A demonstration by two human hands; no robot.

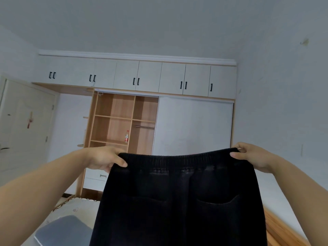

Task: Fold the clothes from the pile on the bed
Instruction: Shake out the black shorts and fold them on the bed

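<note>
The left hand [106, 159] pinches one end of the waistband of the black trousers [179, 197], thumb on the near face and fingers behind; the right hand [252, 157] pinches the other end the same way. Between the hands the waistband is stretched almost level, and the trousers hang straight down from them with two pockets facing the person, out past the bottom of the view. Below the left hand lies the bed [78, 206], with a grey cushion [63, 229] on it. The grip is the likely weak point: each hand holds only a thin edge of elastic, so a hard shake could pull one corner free and drop that side. The hidden legs might also land twisted or bunched, spoiling the fold.
</note>
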